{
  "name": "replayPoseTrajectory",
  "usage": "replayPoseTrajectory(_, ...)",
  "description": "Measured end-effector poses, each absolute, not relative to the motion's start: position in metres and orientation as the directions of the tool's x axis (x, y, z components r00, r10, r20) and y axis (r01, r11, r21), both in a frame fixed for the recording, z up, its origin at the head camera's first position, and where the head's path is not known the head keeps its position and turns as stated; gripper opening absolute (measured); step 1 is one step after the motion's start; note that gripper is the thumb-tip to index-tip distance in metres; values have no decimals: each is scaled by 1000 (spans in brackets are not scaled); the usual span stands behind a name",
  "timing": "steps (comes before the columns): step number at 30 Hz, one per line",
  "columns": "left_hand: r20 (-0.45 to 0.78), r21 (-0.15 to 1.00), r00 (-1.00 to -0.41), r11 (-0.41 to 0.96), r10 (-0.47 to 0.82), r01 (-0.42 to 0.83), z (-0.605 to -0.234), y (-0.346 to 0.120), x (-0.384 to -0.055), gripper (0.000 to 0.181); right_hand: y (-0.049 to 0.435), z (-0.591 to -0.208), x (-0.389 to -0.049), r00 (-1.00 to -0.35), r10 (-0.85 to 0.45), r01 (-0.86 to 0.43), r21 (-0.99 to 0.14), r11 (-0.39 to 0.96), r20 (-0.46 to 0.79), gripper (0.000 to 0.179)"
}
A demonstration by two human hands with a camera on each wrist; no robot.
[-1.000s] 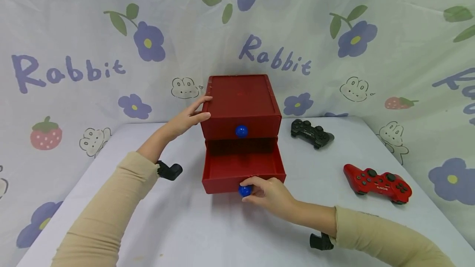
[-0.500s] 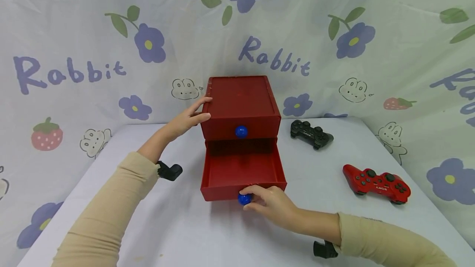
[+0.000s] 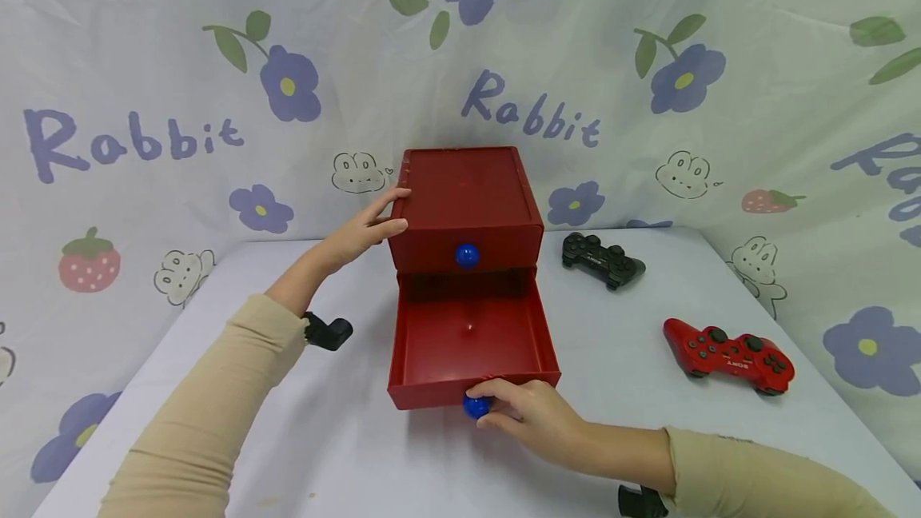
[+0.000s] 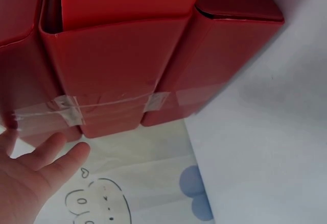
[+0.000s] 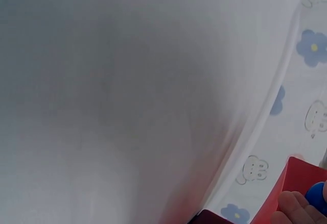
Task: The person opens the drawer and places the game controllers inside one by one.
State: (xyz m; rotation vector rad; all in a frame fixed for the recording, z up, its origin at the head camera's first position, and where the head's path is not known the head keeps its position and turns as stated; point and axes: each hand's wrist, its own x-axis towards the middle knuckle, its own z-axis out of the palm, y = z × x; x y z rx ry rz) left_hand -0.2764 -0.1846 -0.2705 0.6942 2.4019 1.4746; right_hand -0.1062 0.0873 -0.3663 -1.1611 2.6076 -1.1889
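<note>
A red drawer cabinet (image 3: 464, 182) stands against the back cloth, its top drawer closed behind a blue knob (image 3: 467, 255). Below that, a red drawer (image 3: 432, 396) is pulled well out, and its bare floor shows. My right hand (image 3: 536, 422) pinches the round blue knob (image 3: 476, 408) on this drawer's front between thumb and fingers. With fingers extended, my left hand (image 3: 352, 240) rests at the cabinet's upper left edge. In the left wrist view, clear tape (image 4: 97, 106) runs across the cabinet's stacked red sections, close to the spread fingers (image 4: 66, 165).
To the right of the cabinet lies a black game controller (image 3: 603, 260). A red game controller (image 3: 730, 356) is nearer the table's right edge. Behind the white table (image 3: 345, 438) hangs a cloth (image 3: 532, 38) printed with flowers and rabbits.
The lower drawer has slid further out toward me, with my right hand moving along on its knob. More of the drawer's floor shows. My left hand stays in place on the cabinet.
</note>
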Motion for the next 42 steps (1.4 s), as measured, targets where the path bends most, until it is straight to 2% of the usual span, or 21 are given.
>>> replayPoseTrajectory(13,40,875,-865,400,500,272,-269,-184,-276,51,86,-373,-97,-676,-667,-668,-643,374,314,30)
replayPoseTrajectory(20,38,874,-864,402,503,273,-266,-183,-274,54,89,-369,-97,-668,-684,-652,-673,348,293,33)
replayPoseTrajectory(26,39,874,-865,403,500,272,-269,-184,-275,52,100,-350,-95,-562,-760,-724,-639,261,326,29)
replayPoseTrajectory(31,34,877,-863,400,503,268,-270,-185,-276,52,122,-326,-98,-523,-795,-723,-655,221,309,24)
replayPoseTrajectory(33,37,878,-862,396,505,270,-270,-185,-276,52,133,-318,-99,-523,-800,-721,-653,231,294,23)
replayPoseTrajectory(36,41,879,-861,391,507,272,-270,-185,-276,52,153,-305,-101,-568,-777,-720,-620,310,271,24)
replayPoseTrajectory(38,40,880,-862,391,505,270,-271,-185,-276,52,168,-298,-103,-620,-737,-719,-571,396,270,26)
replayPoseTrajectory(42,37,880,-864,393,501,265,-269,-184,-274,52,201,-292,-108,-674,-659,-729,-441,523,333,33)
